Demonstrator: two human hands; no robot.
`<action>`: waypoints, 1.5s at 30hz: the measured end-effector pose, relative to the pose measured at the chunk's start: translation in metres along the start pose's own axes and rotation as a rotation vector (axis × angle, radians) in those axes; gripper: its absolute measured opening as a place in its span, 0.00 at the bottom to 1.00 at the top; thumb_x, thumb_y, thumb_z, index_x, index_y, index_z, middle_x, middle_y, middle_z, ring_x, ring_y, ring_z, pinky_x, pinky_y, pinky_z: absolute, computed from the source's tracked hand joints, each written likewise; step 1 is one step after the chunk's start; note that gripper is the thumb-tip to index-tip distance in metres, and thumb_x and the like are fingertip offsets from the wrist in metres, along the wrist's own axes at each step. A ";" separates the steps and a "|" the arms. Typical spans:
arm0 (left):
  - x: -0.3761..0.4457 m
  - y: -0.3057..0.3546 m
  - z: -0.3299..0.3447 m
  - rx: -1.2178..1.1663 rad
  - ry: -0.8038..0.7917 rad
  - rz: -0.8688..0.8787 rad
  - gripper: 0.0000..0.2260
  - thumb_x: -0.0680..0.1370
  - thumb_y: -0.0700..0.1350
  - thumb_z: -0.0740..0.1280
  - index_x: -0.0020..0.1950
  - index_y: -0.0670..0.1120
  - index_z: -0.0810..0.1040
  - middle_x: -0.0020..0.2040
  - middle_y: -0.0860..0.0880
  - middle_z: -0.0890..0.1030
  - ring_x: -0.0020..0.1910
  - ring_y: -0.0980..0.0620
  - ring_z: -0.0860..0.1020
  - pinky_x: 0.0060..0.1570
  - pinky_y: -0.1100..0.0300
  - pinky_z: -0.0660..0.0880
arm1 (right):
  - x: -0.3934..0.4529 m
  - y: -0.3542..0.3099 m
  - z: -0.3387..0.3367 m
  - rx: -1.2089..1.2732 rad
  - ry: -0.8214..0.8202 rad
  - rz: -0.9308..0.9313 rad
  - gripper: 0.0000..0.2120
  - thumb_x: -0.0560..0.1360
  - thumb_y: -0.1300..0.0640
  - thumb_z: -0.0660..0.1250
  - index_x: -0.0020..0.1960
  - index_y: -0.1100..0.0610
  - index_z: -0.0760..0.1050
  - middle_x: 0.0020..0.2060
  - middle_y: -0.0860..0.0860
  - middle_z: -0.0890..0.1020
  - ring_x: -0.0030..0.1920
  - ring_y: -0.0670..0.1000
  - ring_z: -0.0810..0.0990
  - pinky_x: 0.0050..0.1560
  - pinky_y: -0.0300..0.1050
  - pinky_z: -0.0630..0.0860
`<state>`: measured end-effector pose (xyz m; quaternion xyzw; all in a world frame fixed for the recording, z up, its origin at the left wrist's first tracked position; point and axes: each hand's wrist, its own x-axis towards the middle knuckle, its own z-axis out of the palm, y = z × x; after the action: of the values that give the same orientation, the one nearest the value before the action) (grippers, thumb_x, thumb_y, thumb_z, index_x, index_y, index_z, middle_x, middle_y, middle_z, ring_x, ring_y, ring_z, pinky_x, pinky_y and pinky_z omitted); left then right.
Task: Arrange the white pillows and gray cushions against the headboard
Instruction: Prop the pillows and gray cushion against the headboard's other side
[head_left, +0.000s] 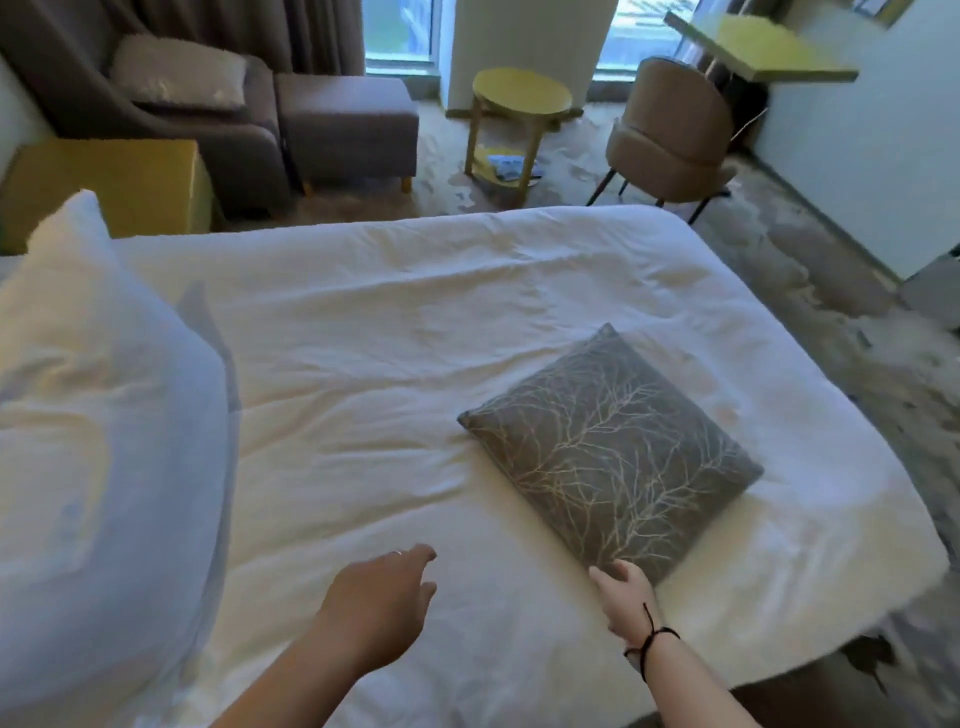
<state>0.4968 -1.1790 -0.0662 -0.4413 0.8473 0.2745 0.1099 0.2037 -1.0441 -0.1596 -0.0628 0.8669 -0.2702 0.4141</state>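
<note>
A gray cushion (613, 457) with a pale branch pattern lies flat on the white bed (374, 332), toward its right side. My right hand (626, 597) touches the cushion's near corner, its fingers curled at the edge. My left hand (382, 597) hovers over the sheet to the left of the cushion, fingers apart, holding nothing. White pillows (93, 415) stand stacked at the left edge of the view. A sliver of a second gray cushion (200, 317) shows behind them. The headboard is out of sight.
Beyond the bed stand a yellow nightstand (109, 182), a gray armchair (171, 104) with a footstool (348, 119), a round yellow side table (519, 104), a tan chair (670, 140) and a desk (753, 47). Patterned carpet (857, 338) runs along the bed's right side.
</note>
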 end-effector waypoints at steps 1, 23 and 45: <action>0.008 0.018 0.008 0.027 -0.031 0.011 0.18 0.81 0.57 0.55 0.71 0.59 0.64 0.60 0.56 0.79 0.60 0.51 0.77 0.55 0.53 0.73 | 0.016 0.006 -0.016 0.025 0.031 -0.001 0.30 0.75 0.54 0.71 0.72 0.63 0.65 0.66 0.61 0.74 0.58 0.58 0.76 0.56 0.51 0.74; 0.079 0.156 0.069 -0.597 -0.146 -0.433 0.19 0.78 0.54 0.67 0.67 0.51 0.73 0.53 0.54 0.80 0.46 0.54 0.83 0.50 0.56 0.79 | 0.093 0.026 -0.060 0.772 -0.155 0.330 0.03 0.76 0.64 0.68 0.44 0.62 0.77 0.37 0.57 0.81 0.33 0.53 0.78 0.34 0.45 0.75; 0.054 0.101 -0.037 -0.723 0.438 -0.535 0.17 0.71 0.46 0.77 0.26 0.44 0.76 0.19 0.54 0.72 0.18 0.59 0.69 0.21 0.63 0.63 | -0.103 -0.111 -0.029 0.458 -0.916 0.093 0.13 0.79 0.55 0.66 0.37 0.57 0.76 0.26 0.51 0.74 0.26 0.47 0.71 0.29 0.38 0.68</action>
<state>0.3855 -1.1904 -0.0214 -0.7001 0.5583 0.4137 -0.1643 0.2355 -1.0920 -0.0163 -0.0440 0.5170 -0.3793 0.7661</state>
